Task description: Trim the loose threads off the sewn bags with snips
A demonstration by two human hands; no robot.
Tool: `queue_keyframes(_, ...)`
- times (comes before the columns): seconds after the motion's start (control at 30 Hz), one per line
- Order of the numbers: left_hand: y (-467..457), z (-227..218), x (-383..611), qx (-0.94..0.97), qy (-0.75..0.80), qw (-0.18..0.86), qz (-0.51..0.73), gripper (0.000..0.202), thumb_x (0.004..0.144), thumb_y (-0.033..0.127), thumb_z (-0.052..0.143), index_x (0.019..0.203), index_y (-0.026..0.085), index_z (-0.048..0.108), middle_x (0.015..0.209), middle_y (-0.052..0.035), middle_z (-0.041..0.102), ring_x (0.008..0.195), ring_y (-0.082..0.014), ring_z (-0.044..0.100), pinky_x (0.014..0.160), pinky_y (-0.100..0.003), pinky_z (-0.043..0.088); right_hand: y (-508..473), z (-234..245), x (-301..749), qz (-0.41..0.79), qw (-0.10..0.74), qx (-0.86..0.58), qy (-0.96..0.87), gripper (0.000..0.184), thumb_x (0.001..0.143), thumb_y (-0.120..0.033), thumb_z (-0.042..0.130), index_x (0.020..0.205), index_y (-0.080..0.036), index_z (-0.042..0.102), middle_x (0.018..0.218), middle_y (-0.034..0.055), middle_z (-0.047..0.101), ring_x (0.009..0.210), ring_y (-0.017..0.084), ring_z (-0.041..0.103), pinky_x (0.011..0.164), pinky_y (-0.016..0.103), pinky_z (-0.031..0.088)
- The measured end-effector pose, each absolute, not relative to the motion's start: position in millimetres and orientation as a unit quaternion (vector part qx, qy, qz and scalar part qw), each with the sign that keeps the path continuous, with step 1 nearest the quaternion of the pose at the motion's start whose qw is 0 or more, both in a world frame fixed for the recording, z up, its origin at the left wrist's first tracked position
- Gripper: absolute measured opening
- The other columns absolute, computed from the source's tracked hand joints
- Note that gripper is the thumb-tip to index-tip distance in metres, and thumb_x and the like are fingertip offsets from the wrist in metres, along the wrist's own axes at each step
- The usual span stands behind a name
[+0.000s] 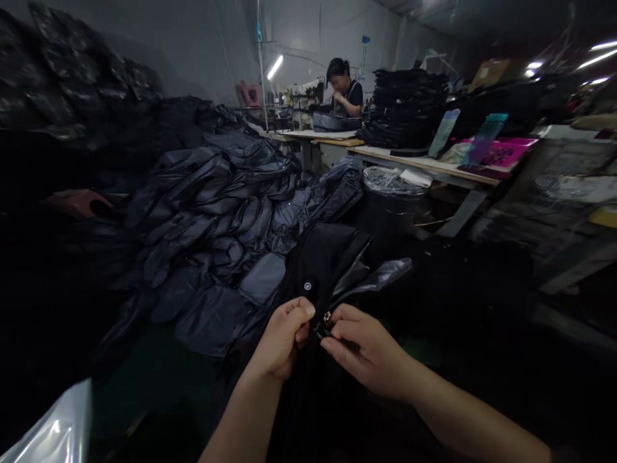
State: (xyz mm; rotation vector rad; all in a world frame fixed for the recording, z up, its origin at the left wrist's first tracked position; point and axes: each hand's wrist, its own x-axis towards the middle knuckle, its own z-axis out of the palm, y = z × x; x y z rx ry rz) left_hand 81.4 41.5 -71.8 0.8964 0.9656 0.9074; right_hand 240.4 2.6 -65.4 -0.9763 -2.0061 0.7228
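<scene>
There's the big heap of dark bags [212, 238] on the left, and now the left hand [284, 337] is closed tight on the black bag [315, 270], held up in front of the person. The metal zipper pull [327, 317] sits just between, pinched by the right hand [366, 344], with a tall stack of bags [405, 109] beyond.

Grey walls [328, 32], apparently sheeted in plastic, close off the far end. Fluorescent tube [275, 67] lit on the back wall; more tubes [602, 54] glare at upper right. Long wooden-topped counter [424, 163] on metal legs runs along the right toward a sewing machine [308, 93]. Thin upright pole [261, 64] beside it. Floor [154, 379] dark, greenish, mostly shadowed.
</scene>
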Motion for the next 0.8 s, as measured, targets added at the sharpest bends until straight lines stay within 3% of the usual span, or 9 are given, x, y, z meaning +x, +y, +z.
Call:
queue_keyframes(0.13,42,-73,82,0.403,0.428,0.701,0.404,0.026,0.066,0.033,0.062,0.057,0.018,0.042,0.040,0.0082,0.033,0.040,-0.0045,0.024,0.042,-0.018,0.018,1,-62,238,0.294,0.398,-0.397,-0.773,0.021,0.088,-0.019,0.051,0.067,-0.018,0.049,0.079,0.0007,0.050,0.072,0.011,0.049,0.066,0.023,0.041)
queue_keyframes(0.3,41,-73,81,0.387,0.418,0.715,0.406,0.028,0.068,0.032,0.061,0.056,0.018,0.041,0.040,0.0080,0.033,0.040,-0.0047,0.025,0.042,-0.018,0.017,-6,-60,246,0.354,0.372,-0.455,-0.728,0.021,0.093,-0.029,0.046,0.075,-0.019,0.050,0.068,-0.0028,0.050,0.061,0.010,0.046,0.056,0.021,0.037)
queue_keyframes(0.43,41,-74,82,0.383,0.408,0.719,0.412,0.028,0.068,0.032,0.062,0.055,0.018,0.042,0.039,0.0081,0.033,0.039,-0.0048,0.024,0.041,-0.019,0.017,-16,-57,245,0.388,0.429,-0.460,-0.674,0.020,0.096,-0.033,0.039,0.088,-0.021,0.053,0.071,-0.0024,0.054,0.062,0.010,0.050,0.058,0.021,0.041)
queue_keyframes(0.63,41,-78,82,0.411,0.408,0.698,0.421,0.022,0.069,0.031,0.061,0.059,0.017,0.048,0.038,0.0083,0.033,0.040,-0.0049,0.021,0.041,-0.019,0.017,-21,-62,223,0.319,0.441,-0.543,-0.639,0.016,0.079,-0.032,0.065,0.088,-0.021,0.057,0.073,-0.0015,0.054,0.062,0.011,0.049,0.057,0.022,0.042)
queue_keyframes(0.8,40,-78,81,0.416,0.407,0.690,0.430,0.022,0.069,0.031,0.061,0.058,0.017,0.047,0.040,0.0084,0.033,0.041,-0.0046,0.021,0.041,-0.018,0.018,-18,-68,211,0.243,0.454,-0.569,-0.641,0.015,0.075,-0.030,0.067,0.081,-0.020,0.058,0.074,-0.0008,0.056,0.063,0.012,0.050,0.059,0.023,0.042)
